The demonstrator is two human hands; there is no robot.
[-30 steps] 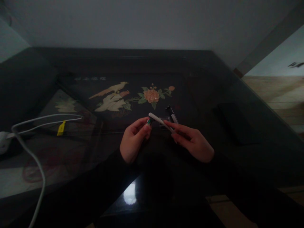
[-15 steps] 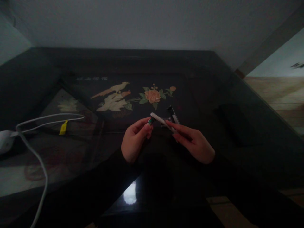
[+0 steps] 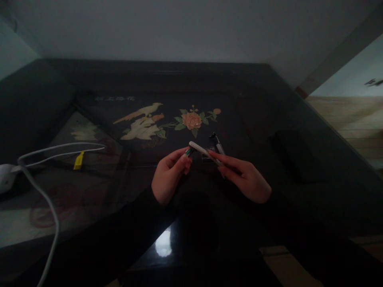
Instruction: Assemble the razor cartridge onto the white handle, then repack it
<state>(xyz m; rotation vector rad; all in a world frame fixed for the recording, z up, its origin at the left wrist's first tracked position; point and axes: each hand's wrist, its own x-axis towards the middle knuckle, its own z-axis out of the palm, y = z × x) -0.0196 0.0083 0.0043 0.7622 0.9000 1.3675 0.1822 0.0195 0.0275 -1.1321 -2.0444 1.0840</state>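
Observation:
My right hand (image 3: pixel 245 179) holds a slim white pen-like stick (image 3: pixel 203 152), its free end pointing up and left. My left hand (image 3: pixel 169 175) pinches a small green-tipped piece (image 3: pixel 188 151) right at that end; whether the two parts touch is hard to tell in the dim light. Both hands hover over a dark glass-topped table (image 3: pixel 269 103) inlaid with a bird and flower picture (image 3: pixel 167 119). A dark pen (image 3: pixel 217 143) lies on the table just behind the hands.
A white cable (image 3: pixel 50 207) loops across the left side from a white plug (image 3: pixel 5 175), with a yellow tag (image 3: pixel 78 160) on it. A flat dark object (image 3: pixel 296 153) lies to the right. A wooden floor (image 3: pixel 353 115) shows beyond the table's right edge.
Hardly anything differs. Both hands stay together on the white stick, with only slight shifts of the hands and the view.

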